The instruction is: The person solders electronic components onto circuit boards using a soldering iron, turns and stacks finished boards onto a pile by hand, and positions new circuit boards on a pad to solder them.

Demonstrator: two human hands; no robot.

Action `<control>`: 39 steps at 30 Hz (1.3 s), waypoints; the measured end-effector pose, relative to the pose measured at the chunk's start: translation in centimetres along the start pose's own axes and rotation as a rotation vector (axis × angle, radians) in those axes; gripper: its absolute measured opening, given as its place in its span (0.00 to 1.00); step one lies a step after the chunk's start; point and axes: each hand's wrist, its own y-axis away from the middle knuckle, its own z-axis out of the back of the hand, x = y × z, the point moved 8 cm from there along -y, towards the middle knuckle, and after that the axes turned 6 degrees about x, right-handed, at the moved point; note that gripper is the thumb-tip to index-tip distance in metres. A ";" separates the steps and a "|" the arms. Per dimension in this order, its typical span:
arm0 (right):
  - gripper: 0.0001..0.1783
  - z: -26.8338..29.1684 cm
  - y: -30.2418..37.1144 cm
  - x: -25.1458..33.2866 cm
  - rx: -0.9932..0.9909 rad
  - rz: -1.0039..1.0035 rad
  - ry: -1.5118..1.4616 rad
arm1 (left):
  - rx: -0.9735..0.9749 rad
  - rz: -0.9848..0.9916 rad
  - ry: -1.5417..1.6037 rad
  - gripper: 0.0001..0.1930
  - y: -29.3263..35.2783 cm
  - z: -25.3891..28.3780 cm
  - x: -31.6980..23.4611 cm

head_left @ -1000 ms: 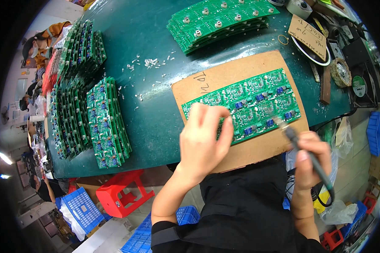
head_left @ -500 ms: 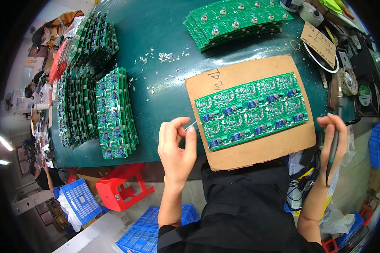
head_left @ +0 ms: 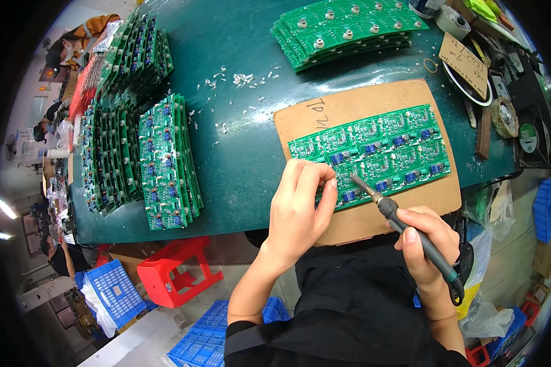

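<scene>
A green circuit board panel (head_left: 404, 160) with rows of blue and white parts lies on a brown cardboard sheet (head_left: 379, 226) on the green table. My right hand (head_left: 427, 241) grips a soldering iron (head_left: 404, 224) by its dark handle, its tip low over the panel's middle. To the left of that tip, my left hand (head_left: 303, 205) is pinched closed at the panel's left part and covers some of it. Half a second ago a thin silvery wire stuck out of this pinch; now the fingers mostly hide it.
Stacked boards (head_left: 165, 165) stand at the left; further panels (head_left: 349, 30) with round metal parts lie at the back. Small clear pieces (head_left: 243, 80) are scattered on the table (head_left: 239, 140). Tape rolls (head_left: 504, 117) and tools crowd the right. A red stool (head_left: 177, 272) is below.
My right hand has swung left and brought the soldering iron from beside the cardboard to over the panel. My left hand has moved right and up onto the panel's left part.
</scene>
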 end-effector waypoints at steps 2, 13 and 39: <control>0.11 -0.2 -0.1 -0.1 0.004 -0.019 0.005 | 0.006 -0.003 -0.036 0.08 -0.1 -0.1 0.1; 0.18 4.2 1.0 -0.9 -0.277 0.020 0.111 | -0.149 0.129 -0.065 0.12 0.4 2.5 0.4; 0.11 7.2 -0.5 2.0 -0.316 0.277 -0.049 | -0.330 0.207 0.106 0.07 0.5 4.6 4.9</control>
